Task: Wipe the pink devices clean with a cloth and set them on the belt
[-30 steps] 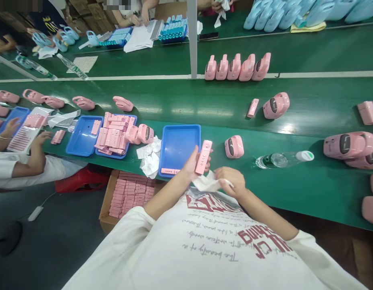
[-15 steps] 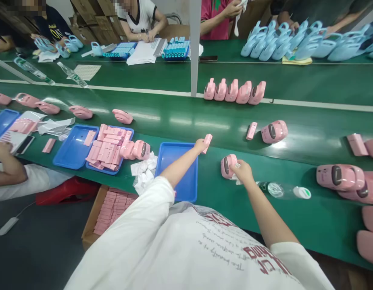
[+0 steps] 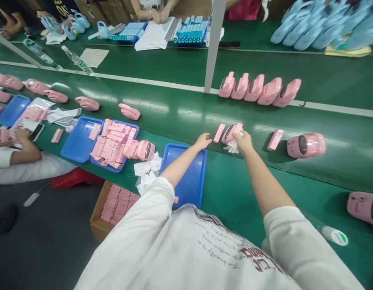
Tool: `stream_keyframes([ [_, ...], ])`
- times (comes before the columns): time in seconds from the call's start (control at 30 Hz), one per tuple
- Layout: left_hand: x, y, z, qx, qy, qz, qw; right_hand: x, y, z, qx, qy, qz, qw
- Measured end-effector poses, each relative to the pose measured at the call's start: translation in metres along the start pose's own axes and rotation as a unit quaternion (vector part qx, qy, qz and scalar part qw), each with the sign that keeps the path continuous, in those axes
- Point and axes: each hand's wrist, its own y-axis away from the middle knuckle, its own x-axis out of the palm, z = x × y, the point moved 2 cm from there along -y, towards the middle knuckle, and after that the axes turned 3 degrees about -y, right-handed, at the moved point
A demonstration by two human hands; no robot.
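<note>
My left hand is stretched over the near edge of the green belt, its fingers apart and holding nothing. Just right of its fingertips a small pink oblong piece rests on the belt. My right hand grips a pink rounded plastic housing with a dark window, right beside that piece. A crumpled white cloth hangs from the same hand, under the fingers. Further right on the belt are another pink oblong piece and a larger-looking pink housing.
A blue tray lies below my left forearm. Left of it are crumpled white tissues and a second tray heaped with pink pieces. Several pink housings line the far ledge. A clear bottle lies at right. Other people work opposite and at left.
My left hand has let go of the pink oblong piece, now on the belt. My right hand has carried the pink housing forward from the green table to beside it. The view has shifted.
</note>
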Motion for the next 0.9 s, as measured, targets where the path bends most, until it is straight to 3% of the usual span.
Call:
stream_keyframes([
  [0.1, -0.050, 0.030, 0.033, 0.000, -0.085, -0.043, 0.995, 0.001, -0.006, -0.005, 0.015, -0.045, -0.021, 0.999],
  [0.23, -0.117, 0.106, 0.085, -0.026, -0.174, -0.066, 0.982, -0.014, 0.006, -0.009, 0.021, -0.099, -0.072, 0.992],
  [0.3, -0.138, 0.144, 0.108, -0.040, -0.201, -0.061, 0.977, -0.021, 0.022, -0.012, 0.018, -0.125, -0.077, 0.989],
  [0.4, -0.149, 0.178, 0.130, -0.041, -0.222, -0.057, 0.973, -0.026, 0.057, -0.023, 0.018, -0.161, -0.061, 0.985],
  [0.5, -0.146, 0.182, 0.137, -0.022, -0.229, -0.058, 0.972, -0.029, 0.101, -0.041, 0.050, -0.187, 0.002, 0.981],
  [0.63, -0.127, 0.175, 0.126, 0.015, -0.213, -0.038, 0.976, -0.038, 0.159, -0.062, 0.076, -0.182, 0.067, 0.978],
  [0.8, -0.073, 0.192, 0.097, 0.062, -0.131, 0.030, 0.989, -0.053, 0.212, -0.062, 0.060, -0.164, 0.074, 0.982],
  [0.9, -0.034, 0.211, 0.083, 0.067, -0.003, 0.118, 0.991, -0.056, 0.234, -0.052, 0.084, -0.204, 0.083, 0.972],
])
